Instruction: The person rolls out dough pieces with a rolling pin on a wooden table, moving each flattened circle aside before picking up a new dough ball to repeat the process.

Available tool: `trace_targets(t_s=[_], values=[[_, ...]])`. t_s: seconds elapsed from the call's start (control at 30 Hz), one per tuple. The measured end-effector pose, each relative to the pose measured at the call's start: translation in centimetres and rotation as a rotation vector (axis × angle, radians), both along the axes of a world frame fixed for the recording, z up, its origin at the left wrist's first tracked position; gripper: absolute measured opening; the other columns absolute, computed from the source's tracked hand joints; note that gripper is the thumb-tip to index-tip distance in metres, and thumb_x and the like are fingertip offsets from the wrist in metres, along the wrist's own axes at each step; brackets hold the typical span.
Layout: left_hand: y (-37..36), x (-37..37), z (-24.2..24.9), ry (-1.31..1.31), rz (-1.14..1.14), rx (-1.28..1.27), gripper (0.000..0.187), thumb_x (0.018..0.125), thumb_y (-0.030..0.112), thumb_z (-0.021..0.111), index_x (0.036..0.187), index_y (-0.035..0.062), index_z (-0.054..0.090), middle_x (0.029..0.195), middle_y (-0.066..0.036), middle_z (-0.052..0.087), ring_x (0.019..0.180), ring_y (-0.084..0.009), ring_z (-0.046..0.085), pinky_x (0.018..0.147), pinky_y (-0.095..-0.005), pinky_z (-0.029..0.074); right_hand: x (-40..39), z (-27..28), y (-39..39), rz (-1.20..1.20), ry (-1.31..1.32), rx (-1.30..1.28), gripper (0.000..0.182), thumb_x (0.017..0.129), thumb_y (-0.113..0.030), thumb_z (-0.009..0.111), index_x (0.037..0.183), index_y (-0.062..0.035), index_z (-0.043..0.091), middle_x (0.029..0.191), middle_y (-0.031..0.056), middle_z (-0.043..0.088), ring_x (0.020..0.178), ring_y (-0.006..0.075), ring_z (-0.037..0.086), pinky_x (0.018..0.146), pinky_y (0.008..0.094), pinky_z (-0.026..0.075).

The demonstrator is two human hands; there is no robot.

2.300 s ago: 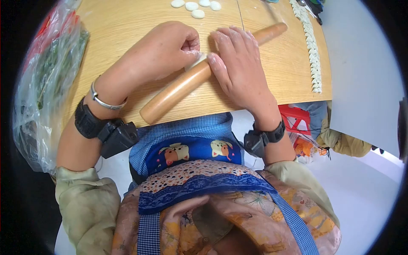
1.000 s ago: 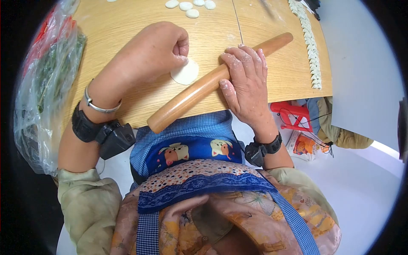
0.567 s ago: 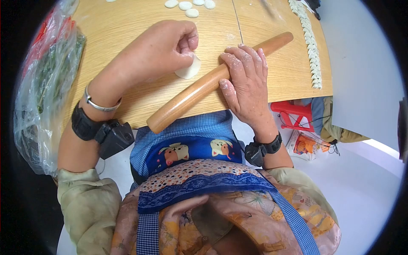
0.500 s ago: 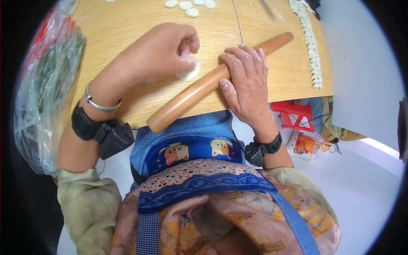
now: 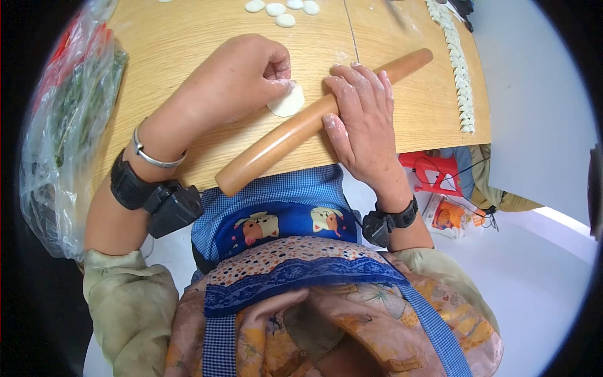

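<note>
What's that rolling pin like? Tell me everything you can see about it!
The rolling pin is a long, smooth, brown stick that looks like shiny wood, with rounded ends and no separate handles showing. It lies slantwise on the table, its lower-left end at the near edge, its other end pointing up and right. The right hand rests across it, fingers spread, hiding part of it. A pale dough round lies just beside it.

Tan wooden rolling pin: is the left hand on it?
No, only the right hand rests on the rolling pin; the left hand touches the flat white dough round.
</note>
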State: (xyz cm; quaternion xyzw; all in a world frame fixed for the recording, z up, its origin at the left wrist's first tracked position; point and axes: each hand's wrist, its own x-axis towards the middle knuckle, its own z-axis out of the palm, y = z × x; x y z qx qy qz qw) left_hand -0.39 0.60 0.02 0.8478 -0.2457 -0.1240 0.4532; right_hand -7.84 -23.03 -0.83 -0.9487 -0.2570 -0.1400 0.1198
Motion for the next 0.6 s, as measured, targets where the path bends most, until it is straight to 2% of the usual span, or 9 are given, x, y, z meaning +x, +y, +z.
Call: trace_targets(t_s=[0.03, 0.1, 0.13, 0.2, 0.23, 0.3, 0.4, 0.53, 0.6], values=[[0.0, 0.1, -0.3, 0.002, 0.004, -0.003, 0.013, 0.087, 0.009, 0.070, 0.082, -0.0018, 0.064, 0.065, -0.002, 0.058, 0.063, -0.0084, 0.053, 0.058, -0.0282, 0.044, 0.4, 0.0, 0.2, 0.004, 0.002, -0.003, 0.047, 0.096, -0.037, 0.057, 0.129, -0.0039, 0.059, 0.138, 0.0175, 0.056, 0.138, 0.0383, 0.044, 0.122, 0.0568, 0.022], [0.2, 0.1, -0.4, -0.092, -0.015, 0.006, 0.015, 0.088, 0.010, 0.069, 0.083, -0.0029, 0.063, 0.065, -0.002, 0.057, 0.064, -0.0088, 0.053, 0.058, -0.0293, 0.044, 1.3, 0.3, 0.9, 0.028, -0.042, 0.005, 0.041, 0.096, -0.033, 0.058, 0.124, -0.0024, 0.059, 0.129, 0.0186, 0.058, 0.129, 0.0391, 0.049, 0.116, 0.0544, 0.030], [0.2, 0.1, -0.4, -0.091, -0.013, 0.005, 0.015, 0.088, 0.010, 0.069, 0.083, -0.0029, 0.063, 0.065, -0.002, 0.057, 0.064, -0.0088, 0.053, 0.058, -0.0293, 0.044, 1.8, 0.5, 1.4, 0.030, -0.042, 0.004, 0.041, 0.096, -0.033, 0.058, 0.124, -0.0024, 0.059, 0.129, 0.0186, 0.058, 0.129, 0.0391, 0.049, 0.116, 0.0544, 0.030], [0.4, 0.2, -0.4, -0.036, -0.022, 0.011, 0.016, 0.089, 0.011, 0.067, 0.088, -0.0045, 0.064, 0.068, -0.005, 0.058, 0.065, -0.0103, 0.054, 0.060, -0.0301, 0.045, 2.8, 1.0, 2.2, 0.040, -0.004, 0.036, 0.033, 0.096, -0.028, 0.059, 0.114, -0.0014, 0.060, 0.115, 0.0177, 0.059, 0.114, 0.0381, 0.054, 0.104, 0.0508, 0.039], [0.5, 0.3, -0.4, -0.037, -0.021, 0.011, 0.016, 0.089, 0.011, 0.067, 0.088, -0.0045, 0.064, 0.068, -0.005, 0.058, 0.065, -0.0103, 0.054, 0.060, -0.0301, 0.045, 3.6, 0.8, 2.4, 0.041, -0.005, 0.036, 0.033, 0.096, -0.028, 0.059, 0.114, -0.0014, 0.060, 0.115, 0.0177, 0.059, 0.114, 0.0381, 0.054, 0.104, 0.0508, 0.039], [0.6, 0.5, -0.7, -0.057, -0.035, -0.016, 0.017, 0.091, 0.012, 0.065, 0.092, -0.0054, 0.064, 0.072, -0.007, 0.060, 0.069, -0.0113, 0.054, 0.064, -0.0306, 0.047, 5.3, 0.5, 2.9, 0.108, -0.091, 0.047, 0.027, 0.095, -0.027, 0.060, 0.106, -0.0018, 0.061, 0.105, 0.0166, 0.059, 0.102, 0.0366, 0.054, 0.094, 0.0489, 0.042], [0.8, 0.9, -1.0, -0.120, -0.005, -0.022, 0.018, 0.091, 0.012, 0.065, 0.094, -0.0058, 0.064, 0.075, -0.008, 0.061, 0.071, -0.0114, 0.055, 0.067, -0.0303, 0.048, 6.7, 0.3, 4.0, 0.066, -0.087, 0.020, 0.027, 0.096, -0.028, 0.060, 0.104, -0.0025, 0.062, 0.104, 0.0183, 0.060, 0.102, 0.0377, 0.054, 0.093, 0.0492, 0.043], [1.0, 1.0, -0.8, -0.074, -0.017, -0.013, 0.017, 0.091, 0.011, 0.064, 0.094, -0.0054, 0.064, 0.076, -0.006, 0.061, 0.072, -0.0114, 0.056, 0.067, -0.0302, 0.048, 6.6, 0.4, 3.8, 0.066, -0.071, 0.027, 0.026, 0.096, -0.028, 0.059, 0.103, -0.0036, 0.062, 0.102, 0.0184, 0.060, 0.102, 0.0378, 0.054, 0.093, 0.0495, 0.043], [0.9, 0.8, -0.9, -0.028, -0.029, -0.026, 0.014, 0.090, 0.009, 0.063, 0.093, -0.0046, 0.064, 0.075, -0.005, 0.061, 0.071, -0.0111, 0.056, 0.066, -0.0293, 0.048, 5.1, 1.1, 2.8, 0.084, 0.058, 0.030, 0.029, 0.096, -0.030, 0.060, 0.110, -0.0049, 0.063, 0.109, 0.0166, 0.060, 0.110, 0.0377, 0.054, 0.101, 0.0507, 0.040]])
